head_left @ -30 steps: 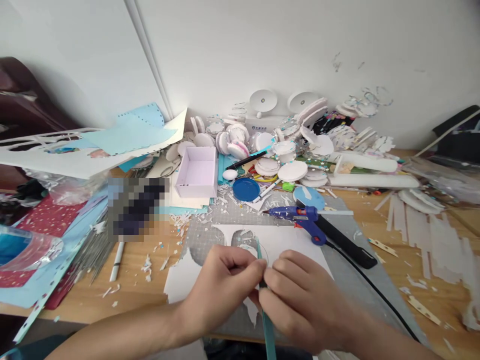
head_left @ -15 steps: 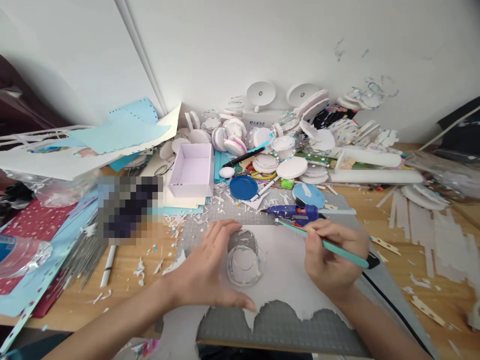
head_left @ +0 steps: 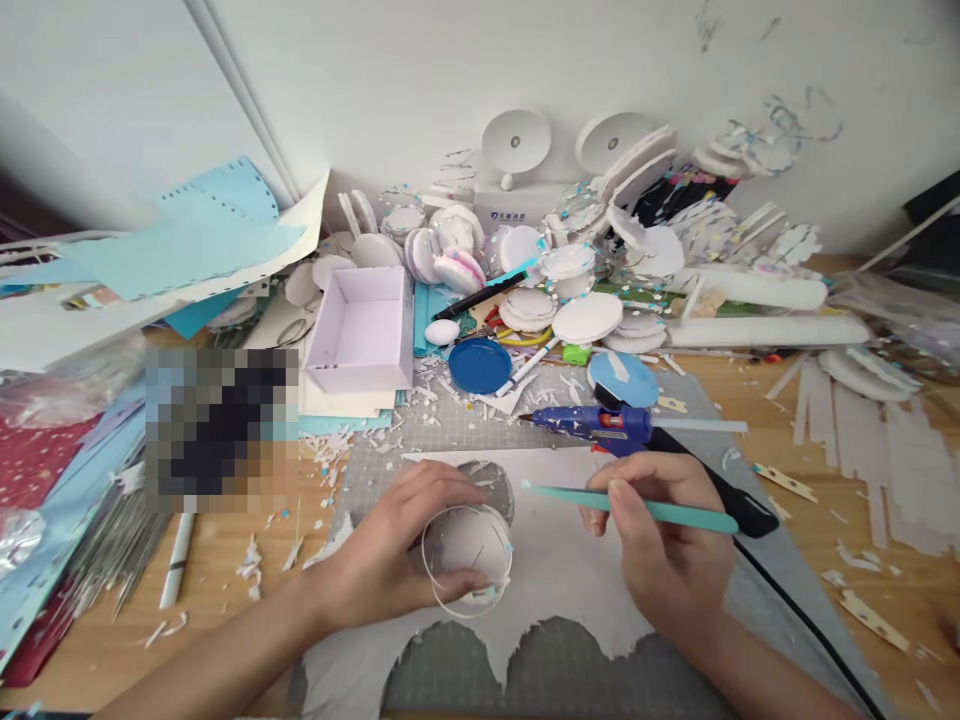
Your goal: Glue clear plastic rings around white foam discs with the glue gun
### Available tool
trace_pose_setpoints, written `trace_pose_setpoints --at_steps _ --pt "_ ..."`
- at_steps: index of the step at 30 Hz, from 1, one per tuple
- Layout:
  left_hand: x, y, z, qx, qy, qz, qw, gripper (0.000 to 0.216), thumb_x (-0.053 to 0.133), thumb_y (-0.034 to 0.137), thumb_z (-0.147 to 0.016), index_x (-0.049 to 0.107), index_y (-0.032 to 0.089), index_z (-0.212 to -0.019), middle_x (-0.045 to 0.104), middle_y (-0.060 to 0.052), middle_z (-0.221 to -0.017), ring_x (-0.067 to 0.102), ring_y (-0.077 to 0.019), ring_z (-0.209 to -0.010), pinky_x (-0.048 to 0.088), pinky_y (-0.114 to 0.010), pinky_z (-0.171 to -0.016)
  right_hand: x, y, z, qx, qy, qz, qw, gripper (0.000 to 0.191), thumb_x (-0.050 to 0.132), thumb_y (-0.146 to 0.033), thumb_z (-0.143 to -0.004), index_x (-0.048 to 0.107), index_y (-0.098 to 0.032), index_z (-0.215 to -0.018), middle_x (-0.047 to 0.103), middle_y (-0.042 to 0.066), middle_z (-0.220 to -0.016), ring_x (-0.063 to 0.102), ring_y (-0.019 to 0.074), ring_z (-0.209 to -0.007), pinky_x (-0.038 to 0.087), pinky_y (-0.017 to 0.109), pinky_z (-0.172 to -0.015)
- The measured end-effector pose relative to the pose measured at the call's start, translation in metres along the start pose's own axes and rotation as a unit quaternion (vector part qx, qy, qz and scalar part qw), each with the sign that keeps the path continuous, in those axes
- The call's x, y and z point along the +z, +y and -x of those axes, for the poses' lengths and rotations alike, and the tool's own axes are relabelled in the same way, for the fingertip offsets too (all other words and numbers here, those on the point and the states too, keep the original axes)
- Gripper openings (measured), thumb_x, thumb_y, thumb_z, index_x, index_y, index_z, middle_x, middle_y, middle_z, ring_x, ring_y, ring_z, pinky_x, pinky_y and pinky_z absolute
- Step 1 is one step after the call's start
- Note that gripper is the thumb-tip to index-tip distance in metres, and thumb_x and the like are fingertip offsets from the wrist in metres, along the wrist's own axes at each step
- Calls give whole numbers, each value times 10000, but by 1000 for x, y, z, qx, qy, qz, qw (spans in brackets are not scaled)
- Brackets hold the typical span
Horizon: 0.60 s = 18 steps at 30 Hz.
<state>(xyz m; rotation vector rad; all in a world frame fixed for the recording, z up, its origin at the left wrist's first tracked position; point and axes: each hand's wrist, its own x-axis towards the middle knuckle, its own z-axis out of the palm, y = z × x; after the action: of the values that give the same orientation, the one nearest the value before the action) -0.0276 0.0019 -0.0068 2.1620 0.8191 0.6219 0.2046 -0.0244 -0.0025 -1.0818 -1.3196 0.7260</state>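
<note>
My left hand (head_left: 405, 545) is closed on a clear round cup (head_left: 507, 570), with the thumb at its lower side and the fingers at its upper left. The cup stands over a white sheet (head_left: 559, 575) that has a round hole just behind it and ragged scalloped cuts along its near edge. My right hand (head_left: 660, 540) grips a slim mint-green pen-shaped tool (head_left: 645, 507), its pale tip pointing left toward the cup but apart from it. Under the sheet lies a grey cutting mat (head_left: 570, 665).
A blue glue gun (head_left: 600, 425) lies behind my right hand, its black cord running to the front right. Farther back are a blue lid (head_left: 480, 366), a pale lilac box (head_left: 360, 378) and piled white foam discs (head_left: 587, 318). Paper scraps litter the wooden table (head_left: 247, 640).
My left hand has closed on the cup and shifted it toward me, uncovering the round hole. The tool in my right hand now lies more level. The view has shifted slightly.
</note>
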Motion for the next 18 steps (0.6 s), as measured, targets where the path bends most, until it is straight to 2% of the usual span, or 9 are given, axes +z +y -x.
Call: trace_pose_setpoints --at_steps 6,18 --pt "-3 2 2 -15 31 70 997 499 763 291 -746 505 210 -1165 596 -79 -1124 555 -230 -1069 468 -349 -896 0 -1 6 73 -67 -88 991 96 474 -210 -931 547 -271 -933 586 4 -688 570 144 -517 486 308 -457" --pt "-2 1 1 14 30 74 997 528 785 268 -719 508 207 -1166 607 -81 -1114 558 -227 -1063 469 -343 -908 4 -7 9 83 -120 -77 986 93 446 -189 -946 509 -252 -917 575 -11 -715 582 107 -553 494 246 -497"
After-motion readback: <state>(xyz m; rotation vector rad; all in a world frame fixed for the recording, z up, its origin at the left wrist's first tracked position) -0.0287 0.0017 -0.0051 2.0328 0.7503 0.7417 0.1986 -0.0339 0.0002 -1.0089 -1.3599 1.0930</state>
